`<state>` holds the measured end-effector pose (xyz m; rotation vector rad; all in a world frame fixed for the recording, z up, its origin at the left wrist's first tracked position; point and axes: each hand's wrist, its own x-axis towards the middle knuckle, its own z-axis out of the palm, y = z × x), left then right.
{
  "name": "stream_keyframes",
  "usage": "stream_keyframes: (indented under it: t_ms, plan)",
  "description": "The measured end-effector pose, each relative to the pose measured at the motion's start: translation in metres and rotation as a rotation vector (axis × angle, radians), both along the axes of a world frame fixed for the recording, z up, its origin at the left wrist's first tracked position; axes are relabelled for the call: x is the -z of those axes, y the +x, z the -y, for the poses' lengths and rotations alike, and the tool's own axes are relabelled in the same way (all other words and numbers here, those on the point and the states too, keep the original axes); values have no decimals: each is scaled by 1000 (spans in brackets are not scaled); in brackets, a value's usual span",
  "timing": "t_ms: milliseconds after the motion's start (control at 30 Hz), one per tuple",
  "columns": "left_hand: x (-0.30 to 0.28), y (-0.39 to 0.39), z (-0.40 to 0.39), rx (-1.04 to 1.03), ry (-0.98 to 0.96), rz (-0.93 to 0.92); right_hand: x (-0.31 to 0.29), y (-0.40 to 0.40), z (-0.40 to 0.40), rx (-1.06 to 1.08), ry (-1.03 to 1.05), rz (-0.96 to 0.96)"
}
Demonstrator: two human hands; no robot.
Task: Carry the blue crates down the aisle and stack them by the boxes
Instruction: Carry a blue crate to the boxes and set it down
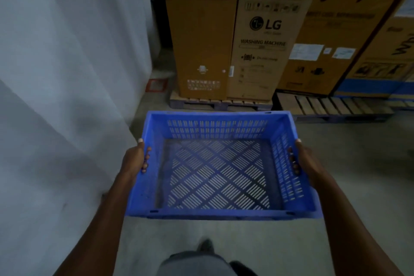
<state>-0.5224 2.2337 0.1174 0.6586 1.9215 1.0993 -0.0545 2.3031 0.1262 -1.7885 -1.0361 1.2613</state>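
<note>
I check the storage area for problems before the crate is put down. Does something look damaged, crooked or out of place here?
Nothing stands out. The blue crate, held level by the left hand and right hand, looks empty and whole. The cardboard boxes stand upright on wooden pallets. The picture is dim and blurred, so small damage could escape notice.

crate [220, 163] held level between left hand [134, 159] and right hand [305, 159], one at each side wall, above the floor [358, 152]. ahead, cartons [257, 51] stand on pallets [331, 105]. wall [67, 74] runs along the left.
</note>
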Motion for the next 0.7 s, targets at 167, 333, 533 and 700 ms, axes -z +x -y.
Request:
stream_keyframes:
  t_ms: [167, 333, 533, 700]
  plan:
    - [-13, -9, -141, 44, 3, -4, 3, -4, -120, 27, 1, 2]
    - [8, -16, -265, 54, -15, -1, 35, -7, -247, -8, -30, -26]
    - [56, -11, -390, 29, -136, 79, 97, -10, -404, -57, -118, -22]
    - [114, -16, -479, -16, -201, 107, 150, -17, -496, -58, -193, 23]
